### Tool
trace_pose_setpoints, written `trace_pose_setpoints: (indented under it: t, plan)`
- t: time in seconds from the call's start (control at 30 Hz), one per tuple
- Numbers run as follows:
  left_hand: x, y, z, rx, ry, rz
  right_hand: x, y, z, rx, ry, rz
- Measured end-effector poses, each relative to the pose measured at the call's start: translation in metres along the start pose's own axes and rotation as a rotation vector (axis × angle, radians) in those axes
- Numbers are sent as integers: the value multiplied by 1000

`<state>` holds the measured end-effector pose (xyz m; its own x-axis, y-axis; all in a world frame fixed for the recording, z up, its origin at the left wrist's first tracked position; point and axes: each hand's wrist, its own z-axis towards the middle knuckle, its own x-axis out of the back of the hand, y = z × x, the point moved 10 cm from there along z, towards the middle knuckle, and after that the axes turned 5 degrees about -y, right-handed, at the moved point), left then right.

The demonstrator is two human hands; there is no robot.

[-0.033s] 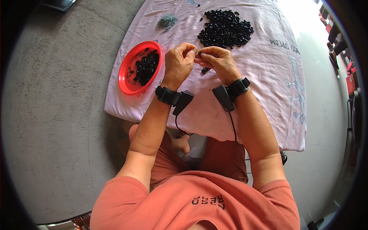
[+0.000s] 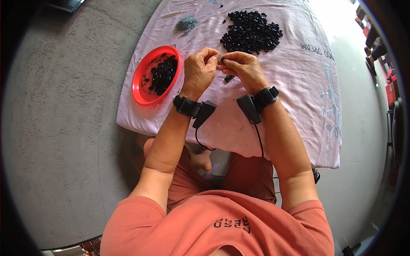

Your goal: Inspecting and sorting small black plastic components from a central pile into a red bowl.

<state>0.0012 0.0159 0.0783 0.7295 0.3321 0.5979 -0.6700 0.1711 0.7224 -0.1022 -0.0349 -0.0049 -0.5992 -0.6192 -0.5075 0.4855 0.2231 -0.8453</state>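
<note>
Piece: a small black piece [image 2: 222, 60] sits at the meeting of the two hands' fingertips, above the cloth [image 2: 294, 106].
Right hand [image 2: 243, 70]: narrow pinch, thumb and fingertips on the piece; this hand looks the nearer.
Left hand [image 2: 200, 70]: thumb and forefinger drawn close, just beside the piece on its left; whether they grip it or something smaller, I cannot tell.
Long axis: too little of the piece shows to judge.
Heap [image 2: 252, 33]: black pieces beyond the hands, nearer the right.
Bowl [image 2: 136, 81]: red, just left of the left hand, with black pieces [image 2: 164, 74] inside.
Silver pile [image 2: 186, 24]: beyond the left hand, between bowl and heap; single bits blur together.
Strays [image 2: 229, 78]: a few dark pieces beside the right hand, on the person's side of the pinch, perhaps partly covered by it.
Hidden: the contact itself, behind overlapping fingertips.
</note>
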Motion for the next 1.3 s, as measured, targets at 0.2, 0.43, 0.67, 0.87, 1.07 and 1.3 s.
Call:
trace_pose_setpoints:
  t: [0.2, 0.43, 0.67, 0.87, 1.07, 1.3]
  plan:
    - [2, 25, -1, -199, 21, 199, 0, 0, 0, 0, 9, -30]
    - [-7, 43, -2, -299, 13, 218, 9, 1, 2, 11, 44, -51]
    - [3, 12, 7, -143, 42, 217, 18, -11, 0, 55, 100, 9]
    - [-27, -9, -16, -69, -199, 289, 39, -19, 0, 65, 180, -71]
    - [-45, -17, -27, 21, -285, 275, 47, -20, -1, 81, 215, -109]
    - [-41, -24, -29, -18, -251, 201, 46, -17, 1, 79, 197, -163]
